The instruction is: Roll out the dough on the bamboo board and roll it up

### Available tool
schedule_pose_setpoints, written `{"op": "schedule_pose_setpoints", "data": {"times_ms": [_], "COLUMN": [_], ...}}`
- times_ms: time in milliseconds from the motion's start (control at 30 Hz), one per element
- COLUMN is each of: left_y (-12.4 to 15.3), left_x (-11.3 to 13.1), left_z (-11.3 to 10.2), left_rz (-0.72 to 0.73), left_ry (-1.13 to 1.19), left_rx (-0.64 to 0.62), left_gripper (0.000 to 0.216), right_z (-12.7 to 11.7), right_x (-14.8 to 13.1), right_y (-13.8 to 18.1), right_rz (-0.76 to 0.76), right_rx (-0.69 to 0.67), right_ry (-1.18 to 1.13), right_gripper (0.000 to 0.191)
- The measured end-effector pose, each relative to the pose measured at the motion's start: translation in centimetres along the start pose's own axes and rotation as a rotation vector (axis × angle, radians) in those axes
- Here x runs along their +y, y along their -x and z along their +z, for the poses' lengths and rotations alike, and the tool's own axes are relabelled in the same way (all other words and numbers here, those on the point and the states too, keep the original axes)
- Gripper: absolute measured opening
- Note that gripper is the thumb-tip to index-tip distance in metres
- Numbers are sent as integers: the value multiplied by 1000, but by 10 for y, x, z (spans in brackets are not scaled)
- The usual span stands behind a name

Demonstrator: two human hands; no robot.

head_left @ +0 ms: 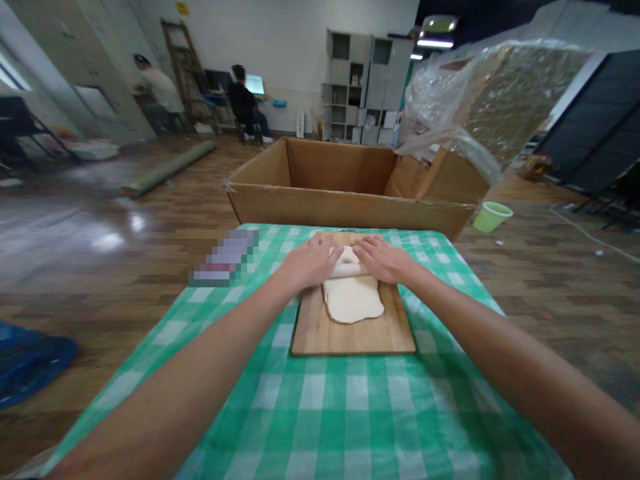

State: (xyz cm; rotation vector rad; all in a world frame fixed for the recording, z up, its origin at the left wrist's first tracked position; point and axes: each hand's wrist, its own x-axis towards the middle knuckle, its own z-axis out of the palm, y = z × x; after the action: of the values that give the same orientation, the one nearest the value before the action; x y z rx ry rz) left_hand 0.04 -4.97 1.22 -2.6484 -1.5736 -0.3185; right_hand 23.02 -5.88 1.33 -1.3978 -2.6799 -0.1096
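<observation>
- The rolling pin [349, 269], pale and partly hidden, lay just right of the frame's centre, its long axis running left to right across the dough [353, 301].
- The left hand [313, 261] covered its left end and the right hand [384, 260] its right end; neither was clearly nearer.
- Most of the visible dough spread below the pin in the frame, with a smaller dented patch above it, between the hands.
- Both palms rested over the pin, fingers pointing up the frame and thumbs turned inward, apart from each other; their undersides were hidden, so whether the fingers were clamped around it could not be told.
- Counted at the centre: two hands, one pin, one sheet of dough, one wooden cutting board [353, 343] beneath it, and one green-and-white checked tablecloth [345, 413] under the board.
- Counted around them: one large open cardboard box [320, 203] above the tablecloth, one light-green bucket [493, 217] at right, one rolled mat [170, 170] at upper left, and two other people, also at upper left.
</observation>
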Motion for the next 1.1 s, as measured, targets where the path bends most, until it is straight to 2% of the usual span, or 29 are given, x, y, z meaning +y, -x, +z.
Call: {"op": "schedule_pose_setpoints", "data": {"times_ms": [133, 233, 400, 600, 767, 933, 1000, 1100], "left_y": [-26, -31, -12, 17, 42, 63, 63, 50], "left_x": [-18, -23, -13, 8, 23, 33, 33, 29], "left_z": [7, 11, 5, -5, -13, -19, -17, -11], "left_rz": [133, 142, 182, -11, -47, -24, -15, -27], "left_ry": [-70, -57, -76, 11, 36, 50, 31, 0], "left_rx": [-42, -26, -1, 41, 67, 58, 83, 118], "left_gripper": [47, 45, 47, 58, 66, 66, 67, 65], "right_z": [5, 6, 2, -3, -10, -11, -11, -10], "right_x": [15, 16, 1, -26, -47, -65, -65, -53], "right_y": [-24, -27, -8, 19, 46, 77, 78, 62], "right_rz": [-32, -26, 12, 219, 239, 170, 167, 214], "right_rx": [-47, -50, 29, 138, 113, 127, 111, 52], "right_ry": [42, 50, 42, -7, -51, -13, -23, -66], "right_gripper": [44, 43, 48, 75, 83, 90, 91, 91]}}
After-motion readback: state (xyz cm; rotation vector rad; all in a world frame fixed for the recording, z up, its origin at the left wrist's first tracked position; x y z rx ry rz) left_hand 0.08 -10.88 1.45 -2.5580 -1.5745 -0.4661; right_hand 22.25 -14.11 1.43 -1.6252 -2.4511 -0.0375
